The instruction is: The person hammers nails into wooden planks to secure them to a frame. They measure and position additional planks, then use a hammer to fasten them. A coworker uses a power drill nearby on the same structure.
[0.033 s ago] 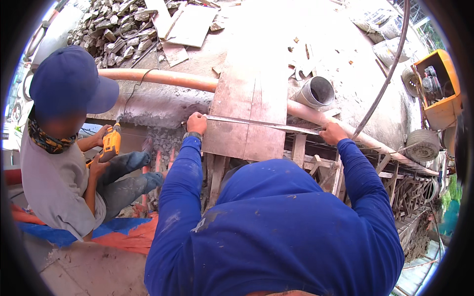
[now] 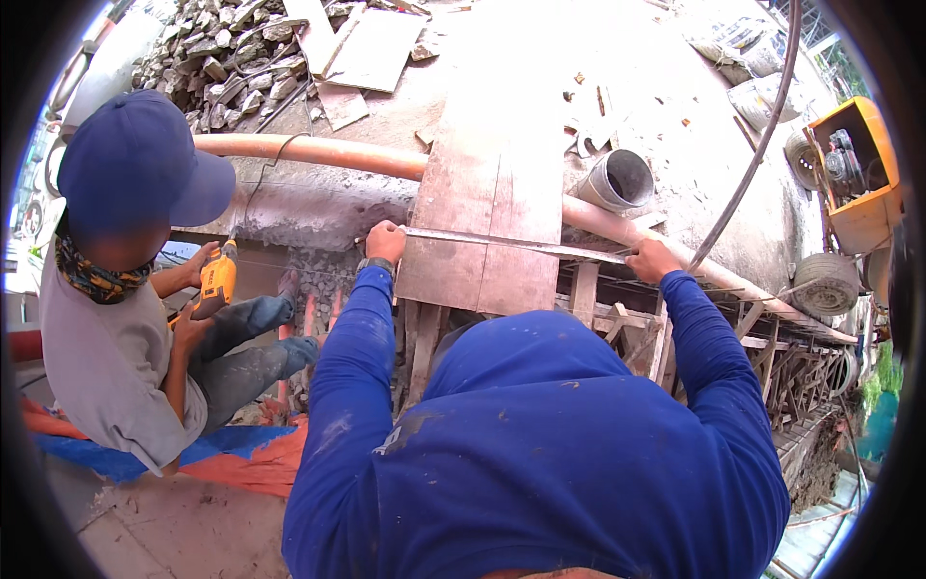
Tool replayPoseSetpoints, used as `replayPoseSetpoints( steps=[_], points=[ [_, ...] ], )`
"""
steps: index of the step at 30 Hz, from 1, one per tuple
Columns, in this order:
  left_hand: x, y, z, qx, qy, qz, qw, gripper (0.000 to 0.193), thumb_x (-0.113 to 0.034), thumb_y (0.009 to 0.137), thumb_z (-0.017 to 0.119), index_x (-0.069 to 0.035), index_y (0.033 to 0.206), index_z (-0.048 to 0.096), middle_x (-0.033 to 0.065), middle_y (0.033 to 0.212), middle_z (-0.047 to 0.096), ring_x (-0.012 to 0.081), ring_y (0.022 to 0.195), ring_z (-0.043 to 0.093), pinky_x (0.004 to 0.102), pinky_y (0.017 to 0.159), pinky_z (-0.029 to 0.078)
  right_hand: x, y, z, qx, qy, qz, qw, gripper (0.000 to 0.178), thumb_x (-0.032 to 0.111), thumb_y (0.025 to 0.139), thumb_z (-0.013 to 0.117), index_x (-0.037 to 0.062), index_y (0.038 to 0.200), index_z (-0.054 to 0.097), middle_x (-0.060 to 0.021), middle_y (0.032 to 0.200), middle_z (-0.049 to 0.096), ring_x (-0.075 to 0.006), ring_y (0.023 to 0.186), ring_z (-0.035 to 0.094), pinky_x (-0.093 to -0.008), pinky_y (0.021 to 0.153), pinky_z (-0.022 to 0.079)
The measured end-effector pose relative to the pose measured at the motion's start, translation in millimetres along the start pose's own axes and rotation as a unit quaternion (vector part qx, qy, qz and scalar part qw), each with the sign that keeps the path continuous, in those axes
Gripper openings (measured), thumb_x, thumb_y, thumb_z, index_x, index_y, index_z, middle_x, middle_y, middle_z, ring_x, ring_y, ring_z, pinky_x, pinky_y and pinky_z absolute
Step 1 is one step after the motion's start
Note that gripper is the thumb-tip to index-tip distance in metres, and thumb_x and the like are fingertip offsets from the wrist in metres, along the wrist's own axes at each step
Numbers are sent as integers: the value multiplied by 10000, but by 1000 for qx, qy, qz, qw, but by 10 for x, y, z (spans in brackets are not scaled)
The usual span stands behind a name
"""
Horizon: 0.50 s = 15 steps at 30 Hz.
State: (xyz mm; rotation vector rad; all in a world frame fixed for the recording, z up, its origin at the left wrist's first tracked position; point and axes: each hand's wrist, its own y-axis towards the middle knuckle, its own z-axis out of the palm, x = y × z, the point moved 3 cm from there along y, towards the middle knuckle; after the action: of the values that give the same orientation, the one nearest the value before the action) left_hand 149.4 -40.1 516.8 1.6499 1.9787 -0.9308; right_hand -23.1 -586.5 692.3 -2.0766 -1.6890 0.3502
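Observation:
My left hand [image 2: 387,242] is closed round one end of a long, flat silver strip [image 2: 511,245], which looks like metal. A short dark tip sticks out past that fist. The strip's other end is held in my right hand [image 2: 653,260], its fingers curled. Stretched between both hands, the strip crosses a wooden board [image 2: 439,275] and slants slightly down to the right. Whether it touches the board I cannot tell. My left fist is by the board's left edge. My right hand is beyond the right edge, above wooden props [image 2: 583,289].
At left a co-worker in a cap [image 2: 145,154] holds a yellow drill [image 2: 218,275]. An orange pipe [image 2: 318,150] passes behind the board. Beyond lie a bucket [image 2: 622,180] and broken rubble [image 2: 241,58]. A dark hose [image 2: 743,193] hangs at right, near a yellow wheeled machine [image 2: 858,227].

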Motion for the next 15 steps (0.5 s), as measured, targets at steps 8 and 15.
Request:
replayPoseSetpoints(
  steps=[8, 15],
  points=[
    [-194, -108, 70, 28, -6, 20, 999, 289, -316, 890, 718, -31, 851, 692, 205, 882, 727, 384, 889, 710, 460, 812, 539, -48, -10, -156, 43, -2, 19, 999, 324, 302, 877, 662, 23, 998, 775, -231, 1058, 736, -387, 1035, 698, -457, 944, 542],
    [-264, -157, 55, 14, 26, 31, 999, 262, -299, 905, 676, -39, 875, 676, 214, 917, 722, 415, 918, 694, 495, 829, 531, -142, 35, -44, 43, -9, 23, 999, 339, 320, 886, 658, 29, 1015, 774, -227, 1052, 738, -397, 1020, 698, -468, 945, 538]
  ],
)
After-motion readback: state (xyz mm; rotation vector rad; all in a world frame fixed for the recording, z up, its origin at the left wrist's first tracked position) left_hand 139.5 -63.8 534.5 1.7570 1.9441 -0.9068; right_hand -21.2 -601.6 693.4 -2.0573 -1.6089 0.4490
